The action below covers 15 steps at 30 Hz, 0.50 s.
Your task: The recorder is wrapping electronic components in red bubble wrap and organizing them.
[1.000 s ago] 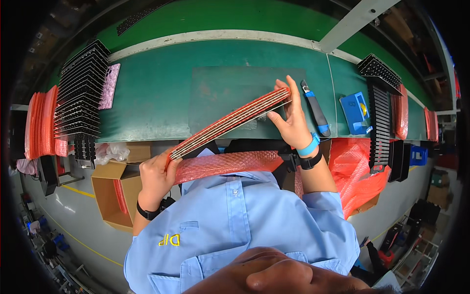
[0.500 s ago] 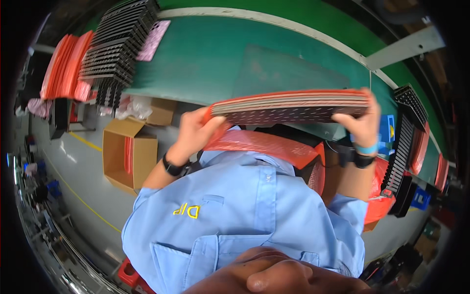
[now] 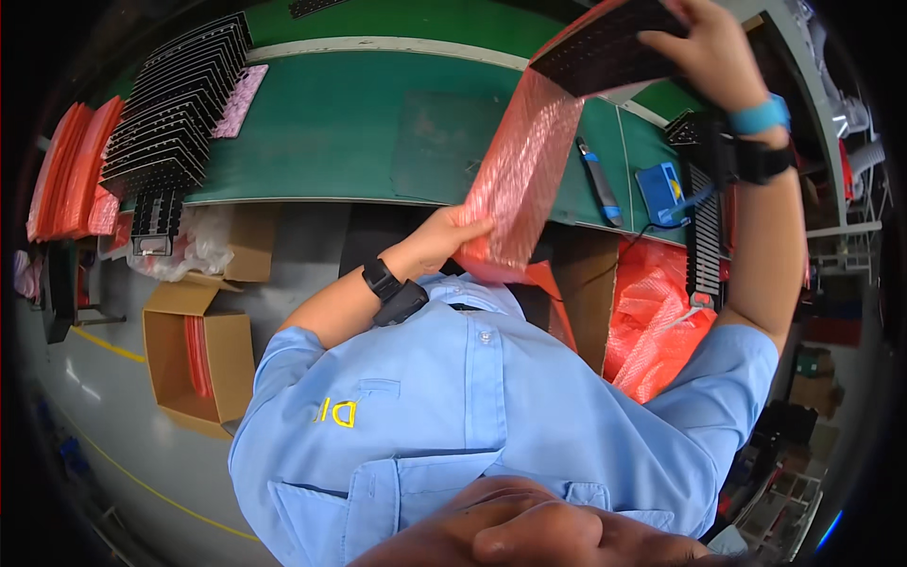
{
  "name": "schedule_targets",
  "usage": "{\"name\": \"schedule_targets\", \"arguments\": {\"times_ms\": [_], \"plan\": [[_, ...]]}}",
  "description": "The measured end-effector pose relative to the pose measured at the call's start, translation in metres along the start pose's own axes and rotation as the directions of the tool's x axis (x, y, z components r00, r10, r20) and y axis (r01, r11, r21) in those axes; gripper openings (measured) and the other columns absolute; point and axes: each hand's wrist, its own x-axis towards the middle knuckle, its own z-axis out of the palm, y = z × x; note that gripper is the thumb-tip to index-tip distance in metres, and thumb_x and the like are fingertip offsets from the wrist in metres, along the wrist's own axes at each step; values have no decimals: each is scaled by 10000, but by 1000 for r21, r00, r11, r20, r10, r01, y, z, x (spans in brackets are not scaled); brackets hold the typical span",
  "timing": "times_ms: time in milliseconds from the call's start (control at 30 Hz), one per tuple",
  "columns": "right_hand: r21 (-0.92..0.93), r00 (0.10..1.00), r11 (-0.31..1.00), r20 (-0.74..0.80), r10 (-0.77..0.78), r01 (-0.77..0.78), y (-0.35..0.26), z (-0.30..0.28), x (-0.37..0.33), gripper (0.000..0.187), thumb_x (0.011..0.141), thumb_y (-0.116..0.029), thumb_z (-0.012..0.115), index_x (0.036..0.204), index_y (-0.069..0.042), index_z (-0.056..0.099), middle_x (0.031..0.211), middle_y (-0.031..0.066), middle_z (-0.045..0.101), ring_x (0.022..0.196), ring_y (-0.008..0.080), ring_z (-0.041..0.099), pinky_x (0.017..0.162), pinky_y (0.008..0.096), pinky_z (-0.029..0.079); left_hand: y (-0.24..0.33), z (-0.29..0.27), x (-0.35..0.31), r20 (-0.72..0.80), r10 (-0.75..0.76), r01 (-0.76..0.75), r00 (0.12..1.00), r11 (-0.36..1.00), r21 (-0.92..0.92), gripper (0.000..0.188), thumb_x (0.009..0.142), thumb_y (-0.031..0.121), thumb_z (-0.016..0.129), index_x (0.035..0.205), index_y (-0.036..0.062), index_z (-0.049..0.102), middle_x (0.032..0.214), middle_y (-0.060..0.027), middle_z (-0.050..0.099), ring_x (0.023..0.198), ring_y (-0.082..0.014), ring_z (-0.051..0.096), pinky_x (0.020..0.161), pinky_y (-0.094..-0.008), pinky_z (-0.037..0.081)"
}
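Your left hand point(image 3: 435, 240) pinches the near end of the bag point(image 3: 529, 170); your right hand point(image 3: 710, 59) clamps the panel point(image 3: 605, 49) beyond it, far right. Support both firmly, without bending the panel.

You're in a factory workshop: you stand at a long green bench point(image 3: 331, 123) with a knife point(image 3: 598, 181), racked black boards point(image 3: 172, 109) and a red bubble bag point(image 3: 527, 175) before you, a carton point(image 3: 227, 364) and yellow lines point(image 3: 109, 344) on the grey floor point(image 3: 104, 392).
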Motion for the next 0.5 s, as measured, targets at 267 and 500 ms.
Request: {"name": "schedule_targets", "arguments": {"times_ms": [267, 500], "plan": [[-281, 976, 944, -85, -201, 170, -35, 207, -67, 193, 770, -198, 655, 909, -113, 552, 903, 56, 605, 793, 278, 619, 614, 394, 488, -3, -16, -12, -298, 259, -181, 919, 947, 267, 171, 913, 158, 671, 979, 1, 674, 810, -39, 685, 685, -80, 622, 623, -239, 506], [-7, 981, 997, -181, -74, 74, -74, 270, -124, 469, 690, -412, 784, 922, -93, 531, 1030, 73, 560, 894, 282, 537, 713, 392, 440, -17, -34, -32, -347, 278, -183, 896, 942, 280, 165, 905, 125, 675, 983, -20, 677, 843, -33, 689, 728, -69, 623, 650, -233, 512]]}}
